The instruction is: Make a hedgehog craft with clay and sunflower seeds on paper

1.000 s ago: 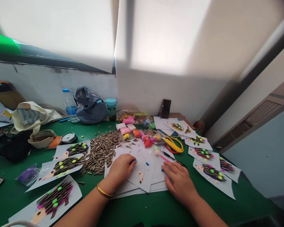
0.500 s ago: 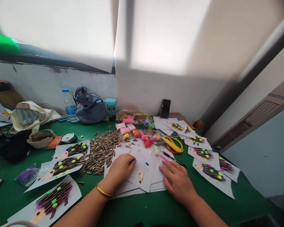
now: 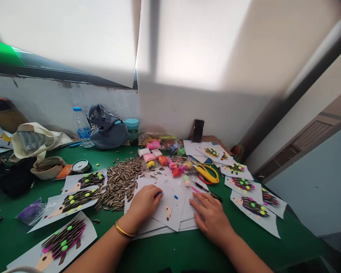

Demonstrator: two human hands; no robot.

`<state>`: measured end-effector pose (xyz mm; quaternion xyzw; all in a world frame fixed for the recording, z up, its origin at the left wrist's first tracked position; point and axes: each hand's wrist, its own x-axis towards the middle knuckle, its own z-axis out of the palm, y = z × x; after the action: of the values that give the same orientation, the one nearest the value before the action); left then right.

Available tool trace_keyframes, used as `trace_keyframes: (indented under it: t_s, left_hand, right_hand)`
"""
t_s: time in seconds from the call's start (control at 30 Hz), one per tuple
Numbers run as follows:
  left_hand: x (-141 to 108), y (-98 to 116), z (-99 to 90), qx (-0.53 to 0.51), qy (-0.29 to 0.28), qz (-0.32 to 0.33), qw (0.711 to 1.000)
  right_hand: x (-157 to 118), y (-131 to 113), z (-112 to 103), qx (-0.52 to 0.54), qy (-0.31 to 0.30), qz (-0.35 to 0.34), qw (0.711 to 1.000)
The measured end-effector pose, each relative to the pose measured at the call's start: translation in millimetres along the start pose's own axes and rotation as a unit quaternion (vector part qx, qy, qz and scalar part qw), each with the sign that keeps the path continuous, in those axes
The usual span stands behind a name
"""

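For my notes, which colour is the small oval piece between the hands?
The oval piece is blue; head view.

The seeds point(image 3: 121, 182) are striped dark and pale, the table point(image 3: 156, 252) green, the paper point(image 3: 178, 209) white.

Bright daylight glows through white sheets point(image 3: 193, 45) at the back, nearly blown out beside a soft vertical shadow, while the green table point(image 3: 153, 254) stays dimmer, the drawn hedgehog's point(image 3: 168, 201) fine marks look soft, and wide-angle distortion tilts the right edge.
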<state>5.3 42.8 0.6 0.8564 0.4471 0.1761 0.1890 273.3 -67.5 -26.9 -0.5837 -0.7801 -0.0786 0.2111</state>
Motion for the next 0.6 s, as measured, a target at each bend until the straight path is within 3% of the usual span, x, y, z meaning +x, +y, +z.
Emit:
trace_keyframes:
  t_s: [0.6]
  left_hand:
    - [0, 0, -0.2, -0.001, -0.003, -0.002, 1.000]
  right_hand:
    - [-1, 12, 1, 0.020, 0.004, 0.023, 1.000]
